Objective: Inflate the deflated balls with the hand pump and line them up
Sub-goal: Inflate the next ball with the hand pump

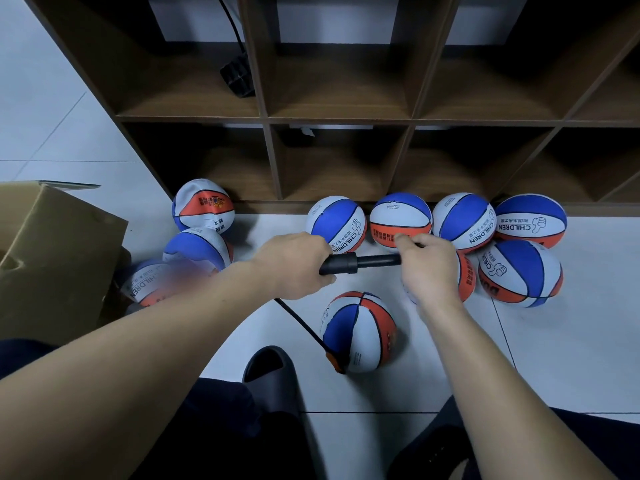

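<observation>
A black hand pump (360, 263) lies level between my hands. My left hand (294, 263) grips its barrel. My right hand (427, 268) grips the handle end. A thin black hose (301, 323) runs down from the pump to an orange fitting at a red, white and blue ball (360, 332) on the floor in front of me. Several round balls stand in a row against the shelf foot, one of them (401, 221) just beyond my right hand. Two more (519, 273) lie in front of that row. Several balls (202, 207) lie at the left.
A brown cubby shelf (339, 119) rises behind the balls, with a black object and cable (237, 76) in one cubby. An open cardboard box (52, 258) stands at the left. My slippered foot (272, 372) and dark trouser legs fill the bottom. The floor is white tile.
</observation>
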The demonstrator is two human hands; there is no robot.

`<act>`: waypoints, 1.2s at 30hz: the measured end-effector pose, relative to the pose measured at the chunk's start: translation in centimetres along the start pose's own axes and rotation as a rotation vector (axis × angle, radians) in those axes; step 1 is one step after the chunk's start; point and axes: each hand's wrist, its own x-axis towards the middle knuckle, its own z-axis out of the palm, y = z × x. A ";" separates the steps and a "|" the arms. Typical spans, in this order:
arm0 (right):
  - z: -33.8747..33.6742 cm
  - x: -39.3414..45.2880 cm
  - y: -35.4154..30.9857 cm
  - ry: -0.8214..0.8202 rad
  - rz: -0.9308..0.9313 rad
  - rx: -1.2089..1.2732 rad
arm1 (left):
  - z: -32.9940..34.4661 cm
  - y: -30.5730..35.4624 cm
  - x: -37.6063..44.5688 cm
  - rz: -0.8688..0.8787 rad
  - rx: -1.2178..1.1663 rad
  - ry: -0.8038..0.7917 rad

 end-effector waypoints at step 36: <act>2.5 -3.1 -0.4 -0.125 0.046 -0.016 | 0.8 1.0 -0.2 0.014 0.036 -0.020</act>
